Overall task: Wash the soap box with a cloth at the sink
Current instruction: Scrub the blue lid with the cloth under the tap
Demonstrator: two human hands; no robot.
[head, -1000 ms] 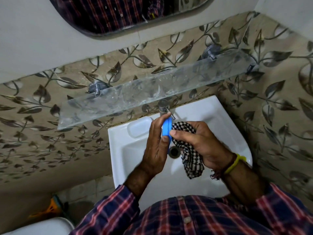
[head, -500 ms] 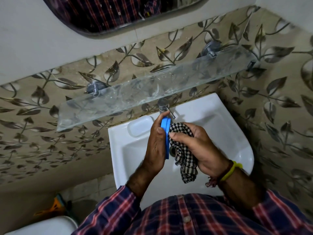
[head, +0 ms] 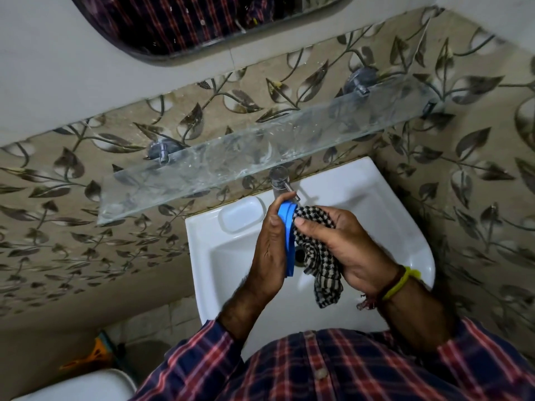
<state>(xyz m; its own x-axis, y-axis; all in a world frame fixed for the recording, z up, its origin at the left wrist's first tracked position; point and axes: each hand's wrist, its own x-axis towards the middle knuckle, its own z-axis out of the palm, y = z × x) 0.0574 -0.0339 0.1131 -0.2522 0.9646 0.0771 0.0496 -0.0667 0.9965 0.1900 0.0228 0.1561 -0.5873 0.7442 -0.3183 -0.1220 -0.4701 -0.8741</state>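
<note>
Over the white sink [head: 405,227], my left hand [head: 267,250] holds a blue soap box [head: 288,235] on edge, its thin rim facing me. My right hand [head: 341,244] grips a black-and-white checked cloth [head: 321,267] and presses it against the box's right face, thumb on top. The cloth's loose end hangs down over the basin. The drain [head: 299,254] shows just behind the box.
A metal tap [head: 279,180] stands at the sink's back edge, right above my hands. A glass shelf [head: 231,166] juts from the leaf-patterned wall over it. A moulded soap recess [head: 241,217] lies at the sink's back left. A white toilet tank [head: 75,386] sits lower left.
The soap box has slid lower in my left hand, so more of its blue rim shows. My right hand has moved the cloth slightly along the box's face.
</note>
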